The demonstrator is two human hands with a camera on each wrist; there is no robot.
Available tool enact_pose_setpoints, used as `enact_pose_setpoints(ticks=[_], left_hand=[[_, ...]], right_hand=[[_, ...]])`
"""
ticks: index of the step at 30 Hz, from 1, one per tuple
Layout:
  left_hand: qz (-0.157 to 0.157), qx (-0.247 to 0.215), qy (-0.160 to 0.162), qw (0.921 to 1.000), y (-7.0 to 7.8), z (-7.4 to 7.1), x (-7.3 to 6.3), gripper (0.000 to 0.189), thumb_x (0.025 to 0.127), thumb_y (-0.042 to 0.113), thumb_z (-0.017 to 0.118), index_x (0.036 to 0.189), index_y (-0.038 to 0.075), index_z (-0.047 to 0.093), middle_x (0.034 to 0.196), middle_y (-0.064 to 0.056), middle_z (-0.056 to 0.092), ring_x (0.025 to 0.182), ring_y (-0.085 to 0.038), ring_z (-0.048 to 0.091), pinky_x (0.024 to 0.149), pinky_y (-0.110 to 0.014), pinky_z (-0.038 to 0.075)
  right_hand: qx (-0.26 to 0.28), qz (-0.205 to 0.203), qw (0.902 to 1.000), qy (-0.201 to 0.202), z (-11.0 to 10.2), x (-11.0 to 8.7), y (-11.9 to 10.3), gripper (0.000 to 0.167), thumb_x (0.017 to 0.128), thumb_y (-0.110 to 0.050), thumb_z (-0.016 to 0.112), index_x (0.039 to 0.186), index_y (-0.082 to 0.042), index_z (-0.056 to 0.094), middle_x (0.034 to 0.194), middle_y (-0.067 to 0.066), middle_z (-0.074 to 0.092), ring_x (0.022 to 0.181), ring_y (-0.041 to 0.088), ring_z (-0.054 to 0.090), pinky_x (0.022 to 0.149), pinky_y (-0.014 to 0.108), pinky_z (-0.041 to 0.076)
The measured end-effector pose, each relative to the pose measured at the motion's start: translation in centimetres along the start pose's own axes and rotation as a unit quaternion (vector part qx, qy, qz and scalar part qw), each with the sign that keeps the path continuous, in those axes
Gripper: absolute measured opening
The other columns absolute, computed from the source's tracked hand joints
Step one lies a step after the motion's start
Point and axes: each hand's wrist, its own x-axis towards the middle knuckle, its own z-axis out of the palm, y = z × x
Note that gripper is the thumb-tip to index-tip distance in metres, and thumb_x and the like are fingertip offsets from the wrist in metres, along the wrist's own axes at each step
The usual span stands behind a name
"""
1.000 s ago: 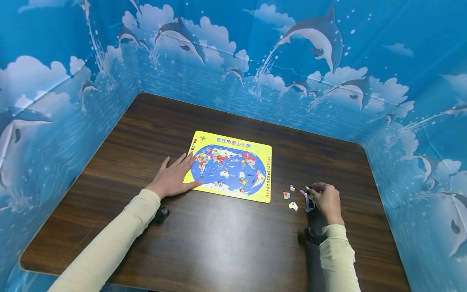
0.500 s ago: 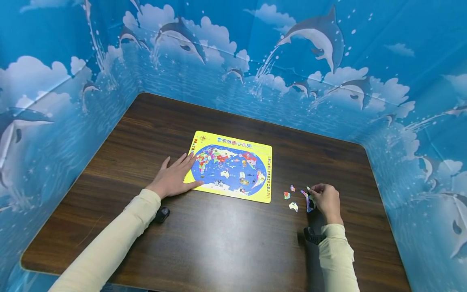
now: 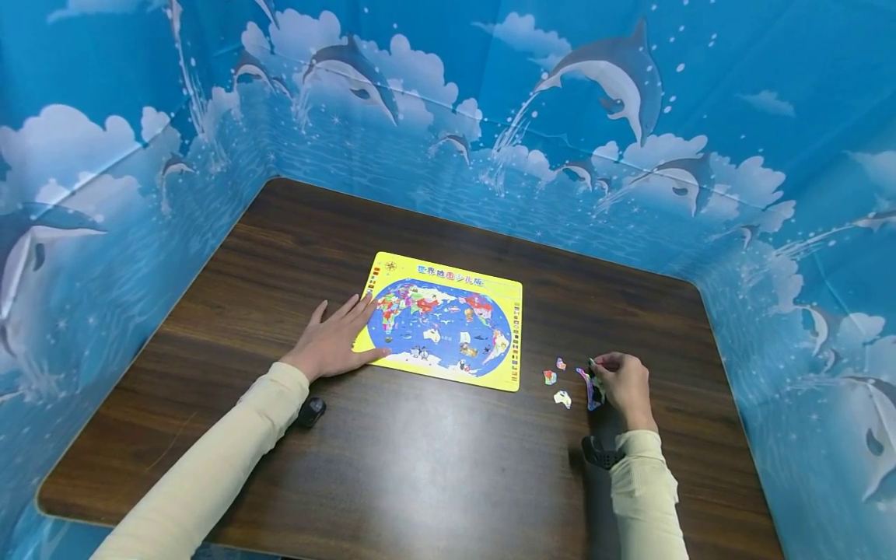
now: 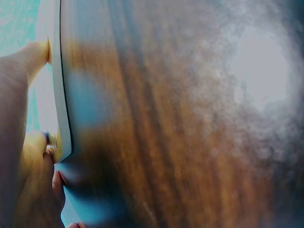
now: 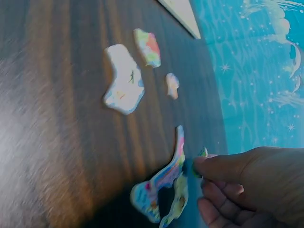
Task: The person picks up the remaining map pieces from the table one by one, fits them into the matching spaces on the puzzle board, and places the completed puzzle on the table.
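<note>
A yellow-bordered world map puzzle board lies flat on the table. My left hand rests on its left edge with fingers spread and thumb along the lower border. To the right of the board, my right hand pinches a small puzzle piece between thumb and fingertips, largely hidden by them. Right beside those fingers lie a long, curved pink and blue piece and a pale green-yellow one. Farther off are a white piece, a red and green piece and a small pinkish one.
The dark wooden table is enclosed by blue dolphin-print curtains at the back and sides. Black wrist devices sit at my left wrist and right wrist. Light glares off the table's front middle.
My right hand has shifted very slightly left, still pinching the small piece. The left hand, the board and the loose pieces stay as they were.
</note>
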Motion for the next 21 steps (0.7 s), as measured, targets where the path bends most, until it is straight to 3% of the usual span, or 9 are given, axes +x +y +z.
enact_pose_setpoints(ticks=[8,11,14,18,21], left_hand=[[0.0,-0.005,0.003,1.0,-0.1,0.0,0.0,0.099,0.095,0.071,0.052,0.166,0.01,0.019,0.172,-0.01,0.013,0.159,-0.032,0.009,0.122,-0.069,-0.001],[0.0,-0.004,0.004,1.0,-0.1,0.1,0.0,0.099,0.095,0.071,0.052,0.166,0.01,0.019,0.172,-0.01,0.014,0.159,-0.032,0.01,0.122,-0.069,-0.001],[-0.003,-0.002,0.002,1.0,-0.1,-0.1,0.0,0.098,0.095,0.07,0.052,0.166,0.01,0.019,0.172,-0.01,0.014,0.16,-0.031,0.009,0.122,-0.068,-0.001],[-0.003,0.0,0.002,1.0,0.0,-0.2,0.0,0.098,0.095,0.07,0.053,0.166,0.011,0.02,0.172,-0.01,0.015,0.159,-0.031,0.01,0.122,-0.069,0.0],[-0.003,0.001,0.003,1.0,0.1,0.0,-0.1,0.098,0.095,0.07,0.053,0.166,0.011,0.021,0.172,-0.009,0.016,0.159,-0.031,0.011,0.122,-0.069,0.001]], right_hand=[[0.029,-0.056,0.9975,0.032,0.1,1.0,-2.9,0.012,0.098,-0.009,0.071,0.099,0.003,0.074,0.096,0.021,0.075,0.086,0.033,0.069,0.075,0.039,0.049],[0.049,-0.085,0.9949,0.023,0.9,1.5,-4.4,0.012,0.098,-0.01,0.072,0.1,0.002,0.075,0.097,0.019,0.076,0.087,0.033,0.071,0.076,0.041,0.052],[0.087,-0.1,0.9911,-0.012,2.1,2.0,-6.4,0.013,0.098,-0.011,0.072,0.103,0.0,0.077,0.094,0.016,0.077,0.085,0.03,0.073,0.075,0.041,0.057],[0.162,-0.068,0.9817,-0.072,4.2,2.5,-9.1,0.013,0.097,-0.01,0.074,0.103,0.001,0.077,0.092,0.017,0.075,0.082,0.028,0.074,0.077,0.041,0.063],[0.193,-0.038,0.9761,-0.092,5.9,2.8,-10.8,0.015,0.094,-0.011,0.078,0.1,0.003,0.077,0.089,0.017,0.074,0.077,0.027,0.073,0.075,0.037,0.063]])
